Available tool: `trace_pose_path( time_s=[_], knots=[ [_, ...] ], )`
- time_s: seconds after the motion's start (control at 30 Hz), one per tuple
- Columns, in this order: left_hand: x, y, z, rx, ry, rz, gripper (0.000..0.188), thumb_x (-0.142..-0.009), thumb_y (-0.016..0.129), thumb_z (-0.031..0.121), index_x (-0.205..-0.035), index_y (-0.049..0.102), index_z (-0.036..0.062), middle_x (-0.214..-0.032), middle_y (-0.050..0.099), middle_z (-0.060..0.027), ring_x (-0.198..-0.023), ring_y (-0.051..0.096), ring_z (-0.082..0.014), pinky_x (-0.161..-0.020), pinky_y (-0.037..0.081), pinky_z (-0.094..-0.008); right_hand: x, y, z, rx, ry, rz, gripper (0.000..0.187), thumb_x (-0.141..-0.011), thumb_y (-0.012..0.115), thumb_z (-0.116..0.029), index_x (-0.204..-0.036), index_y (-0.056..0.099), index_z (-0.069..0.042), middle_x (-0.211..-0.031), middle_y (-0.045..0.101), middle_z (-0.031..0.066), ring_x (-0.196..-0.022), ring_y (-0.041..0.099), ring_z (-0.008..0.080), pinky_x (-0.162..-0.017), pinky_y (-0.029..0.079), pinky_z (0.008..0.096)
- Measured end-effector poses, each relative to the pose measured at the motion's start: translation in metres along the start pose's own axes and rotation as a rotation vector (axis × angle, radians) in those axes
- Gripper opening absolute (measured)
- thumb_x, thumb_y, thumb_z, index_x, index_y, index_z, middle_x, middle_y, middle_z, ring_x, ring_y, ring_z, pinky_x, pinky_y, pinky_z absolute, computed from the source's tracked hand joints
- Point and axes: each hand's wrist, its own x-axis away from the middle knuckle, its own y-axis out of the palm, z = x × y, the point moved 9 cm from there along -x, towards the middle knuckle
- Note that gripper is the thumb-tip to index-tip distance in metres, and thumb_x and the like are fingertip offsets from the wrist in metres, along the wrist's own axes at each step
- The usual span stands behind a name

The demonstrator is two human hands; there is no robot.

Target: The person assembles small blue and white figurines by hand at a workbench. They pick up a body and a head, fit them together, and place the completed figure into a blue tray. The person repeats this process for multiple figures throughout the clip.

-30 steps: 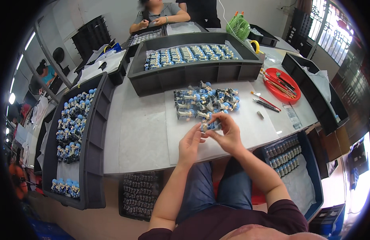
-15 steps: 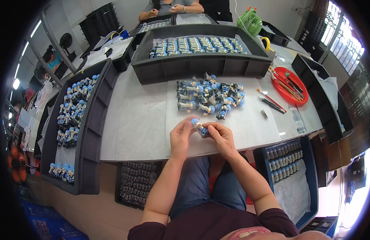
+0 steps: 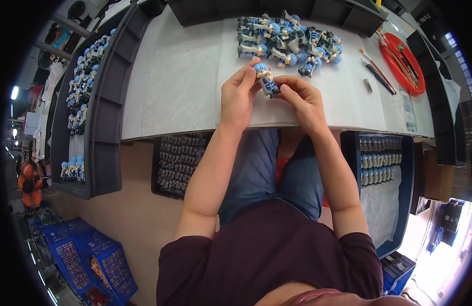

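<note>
View tipped lower than before, blue-haired figurine between left hand, fingers closed on head end, and right hand, fingertips pinching feet

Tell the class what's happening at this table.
A person holds a blue-topped figurine with the left hand near its head and the right hand at its feet, over a white table. Just beyond, more figurines lie in a cluster. A red tray of slender tools sits at right, a dark crate of figurines at left.
</note>
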Motion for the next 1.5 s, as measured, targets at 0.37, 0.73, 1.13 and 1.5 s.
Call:
trace_pose_path(
  time_s=[0.37, 0.73, 1.13, 1.5],
  knots=[
    [0.0005, -0.0043, -0.0035, -0.027, -0.022, 0.031, 0.029, -0.092, 0.048, 0.019, -0.113, 0.056, 0.0014, -0.100, 0.061, -0.0098, -0.088, 0.057, -0.0137, -0.082, 0.043, -0.0290, -0.0018, 0.0013, 0.0047, 0.000, 0.036, -0.024, 0.025, -0.085, 0.055, -0.005, -0.108, 0.053, 0.004, -0.100, 0.059, 0.0098, -0.090, 0.057, 0.0138, -0.082, 0.047, 0.0277],
    [0.0007, -0.0037, -0.0037, -0.017, -0.031, 0.008, 0.029, -0.092, 0.048, 0.018, -0.115, 0.055, 0.0017, -0.103, 0.061, -0.0112, -0.090, 0.056, -0.0143, -0.084, 0.043, -0.0295, -0.0018, 0.0052, 0.0030, 0.065, -0.061, -0.049, 0.040, -0.075, 0.066, 0.002, -0.112, 0.050, 0.004, -0.107, 0.053, 0.0102, -0.095, 0.056, 0.0143, -0.083, 0.048, 0.0267],
    [0.0013, -0.0030, -0.0039, -0.019, -0.032, -0.002, 0.028, -0.090, 0.051, 0.017, -0.114, 0.056, 0.0022, -0.104, 0.061, -0.0111, -0.091, 0.057, -0.0146, -0.084, 0.044, -0.0297, -0.0009, 0.0057, 0.0031, 0.049, -0.040, -0.043, 0.040, -0.075, 0.064, 0.005, -0.112, 0.049, 0.004, -0.107, 0.053, 0.0102, -0.094, 0.056, 0.0148, -0.083, 0.048, 0.0268],
    [0.0011, -0.0054, -0.0038, -0.048, -0.056, 0.045, 0.031, -0.091, 0.050, 0.019, -0.115, 0.054, -0.0009, -0.100, 0.060, -0.0090, -0.091, 0.057, -0.0144, -0.084, 0.045, -0.0292, -0.0018, 0.0058, 0.0042, 0.025, -0.002, -0.041, 0.039, -0.075, 0.066, 0.003, -0.111, 0.051, 0.003, -0.105, 0.055, 0.0104, -0.095, 0.056, 0.0145, -0.081, 0.049, 0.0273]
  ],
)
